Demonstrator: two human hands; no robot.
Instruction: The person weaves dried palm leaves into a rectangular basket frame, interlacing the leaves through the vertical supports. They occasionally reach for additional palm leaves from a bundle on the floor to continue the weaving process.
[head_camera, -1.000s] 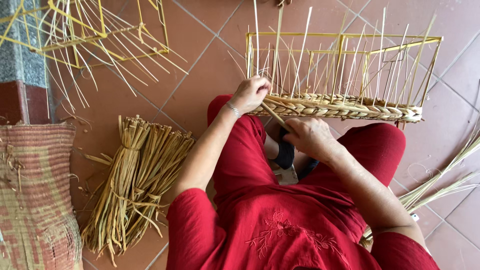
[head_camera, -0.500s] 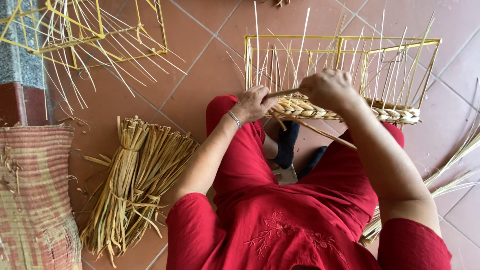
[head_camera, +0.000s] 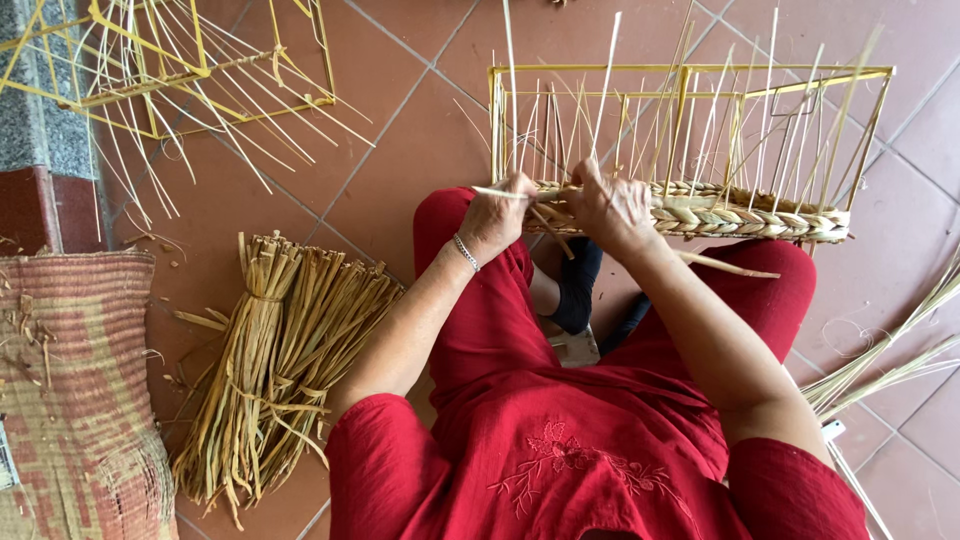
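Observation:
A yellow wire basket frame (head_camera: 690, 75) with thin upright straw stakes rests against my knees, a braided straw band (head_camera: 740, 215) woven along its near side. My left hand (head_camera: 497, 215) grips a straw strand (head_camera: 495, 192) at the frame's left corner. Just to its right, my right hand (head_camera: 610, 205) pinches the same strand against the weave. Loose strand ends (head_camera: 730, 267) hang down over my red-clothed lap.
A tied bundle of dried straw (head_camera: 270, 360) lies on the tiled floor at my left. Another yellow wire frame (head_camera: 190, 70) with stakes sits at the upper left. A woven mat roll (head_camera: 70, 390) stands at far left. Loose straws (head_camera: 890, 365) lie at right.
My right hand rose from my lap to the frame, then slid left to meet my left hand at the corner. The left hand stayed at the weave.

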